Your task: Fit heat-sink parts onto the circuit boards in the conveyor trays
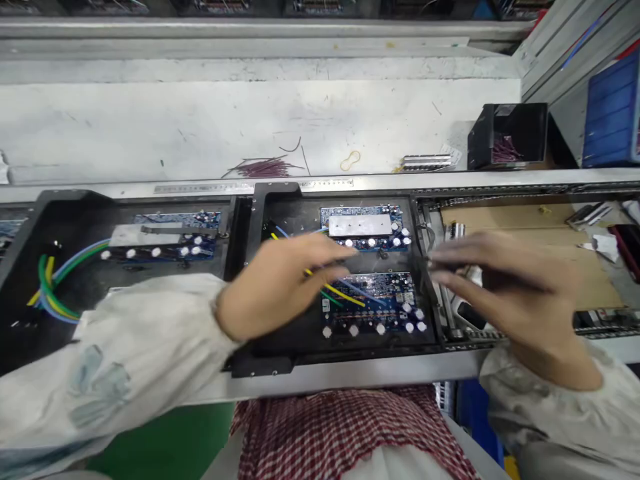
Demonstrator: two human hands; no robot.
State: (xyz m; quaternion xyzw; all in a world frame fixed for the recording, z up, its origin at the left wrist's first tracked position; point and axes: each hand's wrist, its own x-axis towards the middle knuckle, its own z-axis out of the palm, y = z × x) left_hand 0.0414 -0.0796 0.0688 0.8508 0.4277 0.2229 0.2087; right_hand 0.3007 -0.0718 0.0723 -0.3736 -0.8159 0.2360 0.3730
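My left hand (280, 280) hovers over the black tray (295, 343) in the middle, thumb and forefinger stretched out with a gap between them. Under it run yellow (350, 295), blue and green wires, whose ends lie over the lower blue circuit board (373, 303). Just past its fingertips sits the upper circuit board (363, 227), topped by a silver metal plate. My right hand (510, 293) is at the tray's right edge, smeared by motion. Its thumb and forefinger point left; whether anything is between them cannot be made out.
To the left, another black tray (95, 207) carries a circuit board with a bundle of coloured wires. Thin dark-red tubes (265, 167) lie on the white shelf behind. A black bin (517, 137) and a blue crate (610, 117) stand at right. Brown cardboard (520, 220) lies beyond my right hand.
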